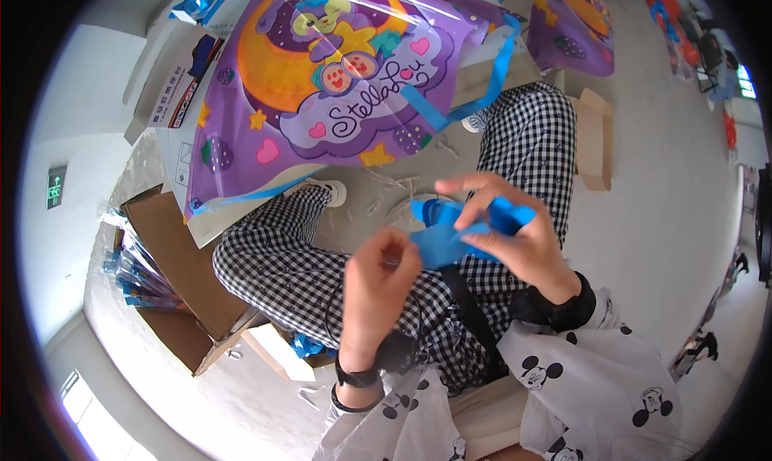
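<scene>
At nine o'clock an open brown cardboard box [181, 276] sits on the pale floor [659, 211], with a bundle of clear-wrapped blue packets [133, 272] just beside its left wall; above it, from ten to twelve o'clock, a white printed carton [173, 75] lies partly under a purple kite [338, 75] bearing a cartoon figure on an orange moon, with stars, hearts and blue edging; the kite leans over the person's knees, which are clad in black-and-white checked trousers [322, 268]; near the picture's middle, slightly toward seven o'clock, the left hand [378, 288] is raised with its back to the camera, fingers curled and pressed together, pinching the near end of a blue plastic strip [446, 240]; a black band [358, 376] circles that wrist; the strip runs toward three o'clock, folded and bunched, touching both hands and held above the lap; the right hand [511, 236] grips its far part, thumb and forefinger pinching it while the other fingers wrap round the blue loops; a dark cuff [555, 304] and a white sleeve with cartoon mouse heads [595, 380] follow at four to five o'clock; a long blue tail ribbon [494, 71] hangs from the kite at one o'clock; a second purple kite [575, 22] lies beyond it, and a small flat cardboard piece [595, 139] rests on the floor at two o'clock; red and blue items [671, 18] lie well apart at the far upper right, too small to tell.
</scene>
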A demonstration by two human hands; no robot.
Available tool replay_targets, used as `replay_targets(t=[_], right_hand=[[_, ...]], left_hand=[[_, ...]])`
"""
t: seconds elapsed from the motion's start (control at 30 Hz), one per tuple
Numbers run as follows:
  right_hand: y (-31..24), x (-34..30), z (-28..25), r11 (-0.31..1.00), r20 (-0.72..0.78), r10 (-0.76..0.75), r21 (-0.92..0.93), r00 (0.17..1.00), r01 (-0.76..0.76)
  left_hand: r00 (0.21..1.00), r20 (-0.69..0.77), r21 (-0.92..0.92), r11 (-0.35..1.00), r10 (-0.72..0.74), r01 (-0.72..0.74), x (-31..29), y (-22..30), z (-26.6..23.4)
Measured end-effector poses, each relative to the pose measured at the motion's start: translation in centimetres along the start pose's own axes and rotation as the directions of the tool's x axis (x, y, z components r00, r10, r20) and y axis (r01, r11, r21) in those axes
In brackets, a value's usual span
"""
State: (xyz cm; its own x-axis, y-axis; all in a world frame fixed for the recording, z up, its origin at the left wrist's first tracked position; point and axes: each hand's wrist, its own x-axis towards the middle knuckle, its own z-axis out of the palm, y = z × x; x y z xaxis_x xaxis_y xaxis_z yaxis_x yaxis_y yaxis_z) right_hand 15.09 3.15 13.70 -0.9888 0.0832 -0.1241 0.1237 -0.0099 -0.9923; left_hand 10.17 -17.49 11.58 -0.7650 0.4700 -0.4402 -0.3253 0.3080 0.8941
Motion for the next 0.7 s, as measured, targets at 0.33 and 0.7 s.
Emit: replay_targets(t=[0.33, 0.7], right_hand=[[0.5, 1.3, -1.8, 0.962, -0.116, -0.003, -0.270, 0.993, -0.029], [5.3, 3.5, -6.0, 0.907, -0.104, 0.320, -0.254, 0.942, -0.336]], left_hand=[[0.938, -0.014, 0.154, 0.928, 0.345, -0.339, 3.7, 3.7, 2.9], [0.996, 0.085, 0.586, 0.807, 0.023, -0.069, 8.6, 2.1, 2.3]])
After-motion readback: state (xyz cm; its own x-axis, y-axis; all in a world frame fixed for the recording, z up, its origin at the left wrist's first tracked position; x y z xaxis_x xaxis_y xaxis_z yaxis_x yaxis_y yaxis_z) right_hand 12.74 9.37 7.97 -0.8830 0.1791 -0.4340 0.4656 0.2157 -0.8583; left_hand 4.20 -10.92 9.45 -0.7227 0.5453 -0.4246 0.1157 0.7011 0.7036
